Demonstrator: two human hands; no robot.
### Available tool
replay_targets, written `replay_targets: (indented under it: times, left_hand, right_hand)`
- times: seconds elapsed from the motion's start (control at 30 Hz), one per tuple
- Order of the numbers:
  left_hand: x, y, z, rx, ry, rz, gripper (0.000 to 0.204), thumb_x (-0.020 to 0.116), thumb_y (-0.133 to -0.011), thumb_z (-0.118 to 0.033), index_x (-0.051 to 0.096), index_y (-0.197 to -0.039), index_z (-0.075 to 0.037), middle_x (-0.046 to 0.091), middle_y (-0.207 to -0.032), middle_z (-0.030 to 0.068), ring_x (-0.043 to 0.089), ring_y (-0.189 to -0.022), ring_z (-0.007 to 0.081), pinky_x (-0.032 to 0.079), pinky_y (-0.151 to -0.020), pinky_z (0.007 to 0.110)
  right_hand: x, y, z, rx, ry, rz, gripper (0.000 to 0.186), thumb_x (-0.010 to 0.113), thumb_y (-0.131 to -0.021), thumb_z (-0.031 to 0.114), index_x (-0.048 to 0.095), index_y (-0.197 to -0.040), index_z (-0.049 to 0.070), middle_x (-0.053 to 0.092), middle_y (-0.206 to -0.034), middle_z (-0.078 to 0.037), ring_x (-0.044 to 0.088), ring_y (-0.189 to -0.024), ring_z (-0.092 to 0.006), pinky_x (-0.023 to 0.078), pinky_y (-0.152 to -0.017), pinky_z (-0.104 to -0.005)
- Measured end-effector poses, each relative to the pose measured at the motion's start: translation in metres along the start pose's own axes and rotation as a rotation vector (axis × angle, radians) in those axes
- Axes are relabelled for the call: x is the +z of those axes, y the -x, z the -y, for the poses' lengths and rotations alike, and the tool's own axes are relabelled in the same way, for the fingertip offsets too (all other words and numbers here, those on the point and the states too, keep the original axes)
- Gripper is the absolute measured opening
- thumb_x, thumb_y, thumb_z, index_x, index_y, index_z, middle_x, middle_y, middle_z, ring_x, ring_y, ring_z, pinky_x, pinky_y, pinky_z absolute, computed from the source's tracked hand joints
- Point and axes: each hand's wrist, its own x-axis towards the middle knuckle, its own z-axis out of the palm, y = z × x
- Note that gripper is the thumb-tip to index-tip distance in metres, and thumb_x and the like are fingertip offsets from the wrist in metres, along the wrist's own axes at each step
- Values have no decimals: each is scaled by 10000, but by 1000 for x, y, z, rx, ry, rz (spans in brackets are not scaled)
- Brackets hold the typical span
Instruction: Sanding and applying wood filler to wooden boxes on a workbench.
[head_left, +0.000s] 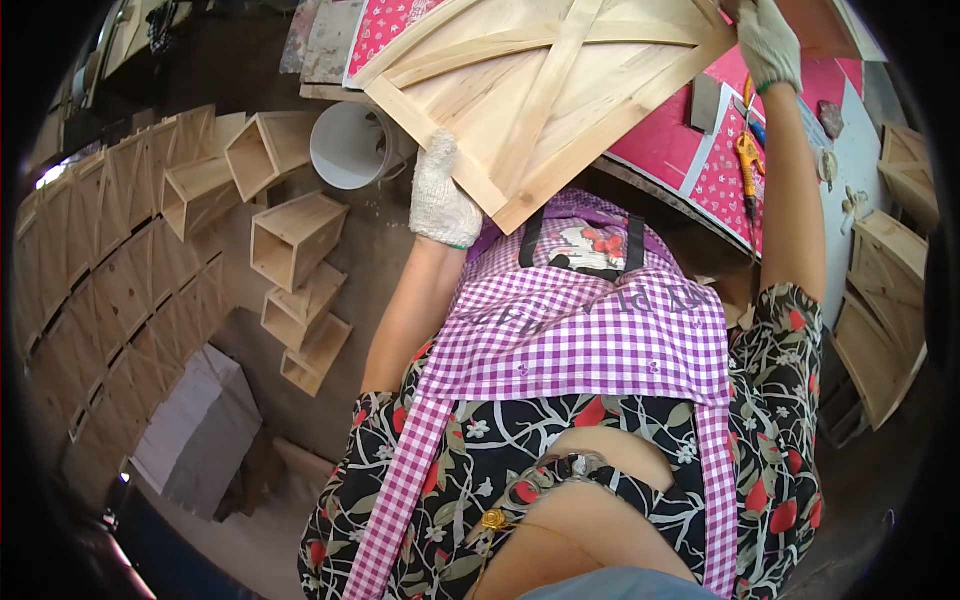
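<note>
A pale wooden panel with crossed braces and a raised frame is held tilted above the table, its near corner pointing toward my apron. My left hand, in a white knitted glove, is closed on the panel's lower left edge. The gloved right hand grips the panel at its upper right corner, where the fingertips are partly hidden at the picture's edge. Beneath the panel lies a table covered in pink and white patterned sheets. A yellow-handled tool rests on that covering, below my right hand.
A white bucket stands left of the table. Several open wooden boxes sit on the floor, beside stacked braced wooden pieces. A white carton is at lower left. More wooden pieces stand at the right.
</note>
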Motion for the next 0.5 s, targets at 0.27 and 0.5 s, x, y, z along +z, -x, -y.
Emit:
replay_targets:
  times: [0.27, 0.5]
  left_hand:
    - [-14, -5, -3, 15, 62, 18, 653, 621, -1024, -334, 314, -1547, -93, 515, -1434, 171, 555, -1303, 363, 506, -1076, 551]
    - [-4, -1, -8, -6, 123, 56, 719, 611, -1010, -448, 325, -1541, -58, 518, -1455, 182, 554, -1307, 386, 482, -1093, 561]
  right_hand:
    - [21, 68, -125, -48, 112, -81, 431, 474, -1043, 368, 615, -1339, 87, 692, -1199, -221, 656, -1127, -396, 494, -974, -465]
    - [52, 117, -119, 41, 3, 107, 502, 547, -1018, 331, 515, -1471, 118, 601, -1398, -219, 598, -1273, -365, 437, -1094, -435]
